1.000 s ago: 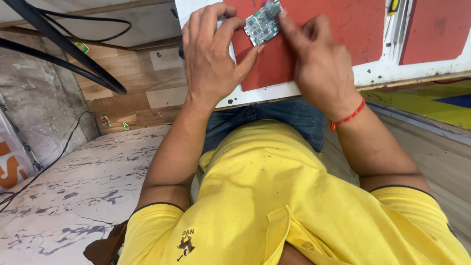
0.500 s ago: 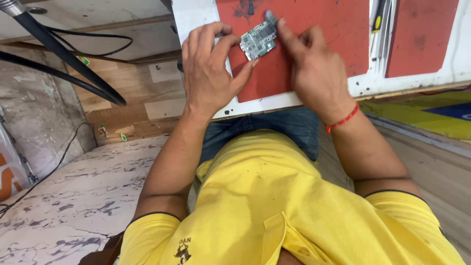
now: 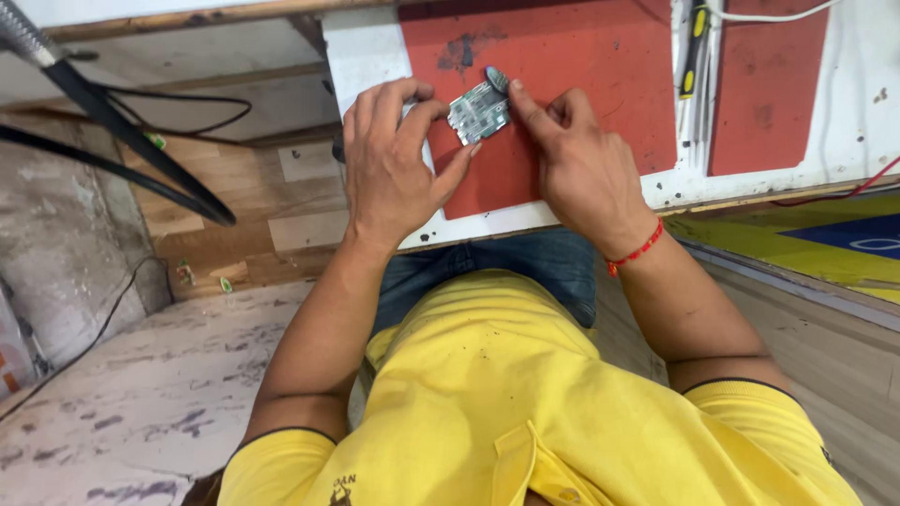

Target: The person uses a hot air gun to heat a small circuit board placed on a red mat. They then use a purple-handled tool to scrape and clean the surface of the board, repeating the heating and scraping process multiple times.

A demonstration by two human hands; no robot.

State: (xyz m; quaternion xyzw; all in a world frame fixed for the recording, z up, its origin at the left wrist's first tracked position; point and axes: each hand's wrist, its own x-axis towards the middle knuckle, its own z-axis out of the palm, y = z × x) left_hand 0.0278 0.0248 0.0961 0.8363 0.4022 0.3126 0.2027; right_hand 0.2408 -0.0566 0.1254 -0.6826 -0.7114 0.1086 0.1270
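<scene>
I see my left hand (image 3: 394, 164) pinching the small circuit board (image 3: 479, 113) by its edges over the red mat (image 3: 572, 84), right hand (image 3: 577, 159) curled, forefinger on its top edge; judged light, stiff, fragile—hold by edges only.

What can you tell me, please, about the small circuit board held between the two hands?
The circuit board is a small, roughly rectangular greenish-grey piece with silvery parts on its face; finer detail is too small to tell. It sits tilted over the red mat near the table's front edge. The left hand grips its left side with thumb and fingers, while the right hand presses its index finger at the top right corner.
</scene>
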